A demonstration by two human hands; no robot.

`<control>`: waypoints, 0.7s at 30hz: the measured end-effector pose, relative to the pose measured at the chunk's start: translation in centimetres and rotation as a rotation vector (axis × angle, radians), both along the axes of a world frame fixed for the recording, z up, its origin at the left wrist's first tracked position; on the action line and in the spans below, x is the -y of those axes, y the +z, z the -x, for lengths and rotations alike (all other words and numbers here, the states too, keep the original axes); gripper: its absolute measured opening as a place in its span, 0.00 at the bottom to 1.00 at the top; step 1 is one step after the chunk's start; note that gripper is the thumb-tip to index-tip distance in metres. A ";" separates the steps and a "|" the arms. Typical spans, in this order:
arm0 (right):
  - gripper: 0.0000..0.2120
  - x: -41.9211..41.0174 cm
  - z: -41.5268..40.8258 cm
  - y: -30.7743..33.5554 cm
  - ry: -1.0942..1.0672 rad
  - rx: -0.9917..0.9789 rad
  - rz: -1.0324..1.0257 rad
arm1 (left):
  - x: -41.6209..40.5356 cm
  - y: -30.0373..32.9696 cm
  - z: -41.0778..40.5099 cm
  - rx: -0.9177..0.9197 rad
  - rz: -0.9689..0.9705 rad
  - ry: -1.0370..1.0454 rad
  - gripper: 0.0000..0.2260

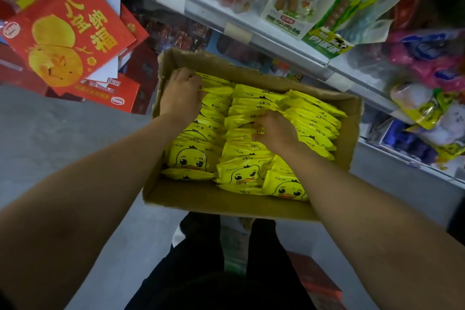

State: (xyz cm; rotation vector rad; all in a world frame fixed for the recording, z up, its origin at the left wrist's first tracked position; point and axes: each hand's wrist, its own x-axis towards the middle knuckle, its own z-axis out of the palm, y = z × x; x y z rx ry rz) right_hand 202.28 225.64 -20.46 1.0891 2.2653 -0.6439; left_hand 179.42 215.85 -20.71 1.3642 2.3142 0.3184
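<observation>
A shop aisle, grey floor (63, 133) below me. My left hand (182, 93) curls its fingers round yellow duck packets (191, 158) at the far end of the cardboard box (226, 204). My right hand (275, 131), near it, pinches packets in the middle row. Beyond my right hand is a shelf (276, 42); left of my left hand are red gift boxes (68, 33).

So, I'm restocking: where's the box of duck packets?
Head view, centre: the cardboard box sits near the shelf rail, right of the red gift boxes; left hand and right hand grip its duck packets.

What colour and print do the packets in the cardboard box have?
The plastic snack packets are bright yellow with a cartoon duckling face; head view.
</observation>
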 end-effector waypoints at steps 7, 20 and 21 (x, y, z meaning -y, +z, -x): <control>0.07 -0.7 -0.8 0.7 -0.229 -0.116 0.134 | 2.1 2.5 -1.3 0.368 0.081 0.234 0.10; 0.06 -4.2 -6.8 13.3 -0.573 -0.630 0.315 | -1.0 12.6 -6.8 0.544 -0.046 0.420 0.14; 0.07 -4.6 -7.8 14.3 -0.591 -0.655 0.311 | -1.4 13.7 -7.8 0.615 -0.066 0.441 0.13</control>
